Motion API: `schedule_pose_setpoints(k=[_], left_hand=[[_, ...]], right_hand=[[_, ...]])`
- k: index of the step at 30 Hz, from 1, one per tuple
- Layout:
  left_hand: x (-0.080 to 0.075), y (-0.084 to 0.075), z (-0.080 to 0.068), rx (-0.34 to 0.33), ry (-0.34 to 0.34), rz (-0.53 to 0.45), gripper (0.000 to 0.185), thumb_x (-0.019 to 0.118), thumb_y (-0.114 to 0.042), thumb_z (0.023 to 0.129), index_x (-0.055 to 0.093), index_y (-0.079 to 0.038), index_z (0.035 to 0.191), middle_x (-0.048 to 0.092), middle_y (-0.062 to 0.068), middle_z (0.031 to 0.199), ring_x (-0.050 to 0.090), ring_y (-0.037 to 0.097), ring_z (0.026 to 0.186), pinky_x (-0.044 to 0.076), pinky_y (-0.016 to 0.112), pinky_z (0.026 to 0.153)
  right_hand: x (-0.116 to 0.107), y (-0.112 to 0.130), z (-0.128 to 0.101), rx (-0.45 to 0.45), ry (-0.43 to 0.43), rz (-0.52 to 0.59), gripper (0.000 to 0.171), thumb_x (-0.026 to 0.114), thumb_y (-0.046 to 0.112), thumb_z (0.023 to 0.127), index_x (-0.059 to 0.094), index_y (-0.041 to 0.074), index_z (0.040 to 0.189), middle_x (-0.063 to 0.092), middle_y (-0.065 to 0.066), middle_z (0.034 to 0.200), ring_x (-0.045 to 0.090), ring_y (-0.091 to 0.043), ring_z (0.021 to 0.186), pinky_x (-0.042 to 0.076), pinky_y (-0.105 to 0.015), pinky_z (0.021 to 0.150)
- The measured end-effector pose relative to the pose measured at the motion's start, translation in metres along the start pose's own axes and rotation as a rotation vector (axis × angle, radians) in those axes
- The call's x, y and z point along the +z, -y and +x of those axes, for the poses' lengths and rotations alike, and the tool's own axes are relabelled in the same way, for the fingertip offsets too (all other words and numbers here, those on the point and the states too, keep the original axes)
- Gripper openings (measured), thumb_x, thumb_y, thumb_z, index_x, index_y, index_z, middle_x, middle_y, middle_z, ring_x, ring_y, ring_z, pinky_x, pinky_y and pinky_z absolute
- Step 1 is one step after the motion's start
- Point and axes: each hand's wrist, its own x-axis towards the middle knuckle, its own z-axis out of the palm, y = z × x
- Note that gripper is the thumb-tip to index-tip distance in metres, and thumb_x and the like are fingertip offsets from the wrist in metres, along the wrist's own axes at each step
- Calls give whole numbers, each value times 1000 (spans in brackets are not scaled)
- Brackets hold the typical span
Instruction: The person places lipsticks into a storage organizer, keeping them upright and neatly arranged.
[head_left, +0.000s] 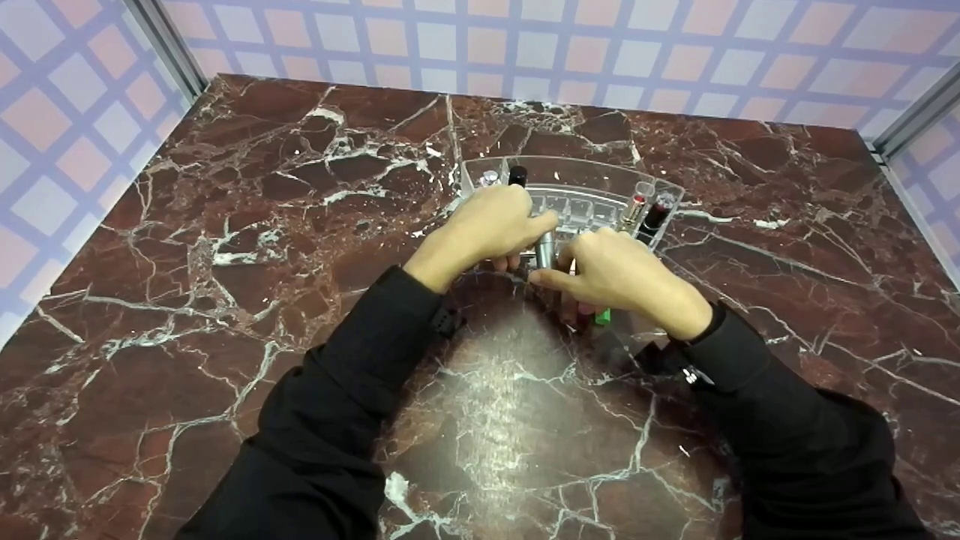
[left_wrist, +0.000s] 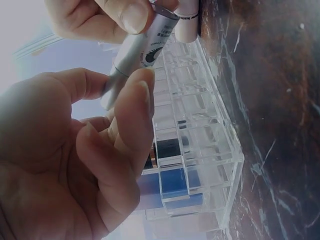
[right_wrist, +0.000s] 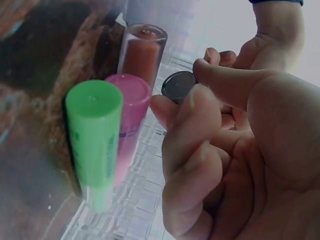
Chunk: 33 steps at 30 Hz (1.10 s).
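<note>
Both hands hold one silver lipstick tube just above a clear acrylic organizer with many small compartments. My left hand pinches the tube's body between thumb and fingers. My right hand grips its other end, thumb and forefinger curled round it. The tube's dark round end shows in the right wrist view. In the left wrist view the silver tube is tilted over the organizer's compartments.
A green tube, a pink tube and a red lipstick under a clear cap stand in the organizer by my right hand. More lipsticks and a black one stand in its back row. The organizer sits on a dark red marble table.
</note>
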Motion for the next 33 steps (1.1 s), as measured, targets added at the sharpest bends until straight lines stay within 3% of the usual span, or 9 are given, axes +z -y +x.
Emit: schedule_pose_setpoints(k=[8, 16, 24, 29, 33], left_hand=[[-3, 0, 0, 10, -47, -3, 55, 43, -44, 105, 60, -14, 63, 66, 1, 56, 64, 15, 47, 47, 27, 50], [-4, -1, 2, 20, -96, 8, 56, 45, -44, 106, 47, -18, 56, 54, -3, 50, 57, 12, 43, 33, 23, 41], [-9, -2, 0, -13, -144, -51, 53, 45, -48, 105, 46, -19, 61, 52, -4, 54, 55, 11, 45, 33, 22, 41], [-11, -1, -1, 33, -204, -79, 53, 44, -49, 105, 48, -19, 61, 57, -3, 55, 56, 12, 45, 34, 23, 43], [-12, 0, -1, 49, -252, -79, 54, 45, -50, 104, 48, -19, 61, 50, -5, 53, 48, 10, 43, 31, 23, 45]], right_hand=[[-2, -3, 1, -4, -18, 20, 42, 63, 50, 98, 67, 15, 75, 57, 10, 48, 59, -13, 48, 55, -44, 65], [-3, -5, 4, -1, -60, 11, 40, 66, 47, 97, 68, 12, 79, 59, 3, 57, 56, -16, 50, 50, -40, 57], [-8, -7, 12, 27, -88, 42, 35, 68, 43, 97, 73, 8, 94, 66, -3, 68, 56, -17, 51, 50, -38, 57], [-12, -8, 15, 68, -94, 74, 34, 67, 45, 97, 71, 11, 97, 63, -1, 67, 52, -16, 50, 46, -35, 57], [-13, -7, 20, 70, -115, 79, 34, 68, 45, 96, 70, 11, 99, 66, -3, 76, 52, -17, 52, 46, -35, 57]])
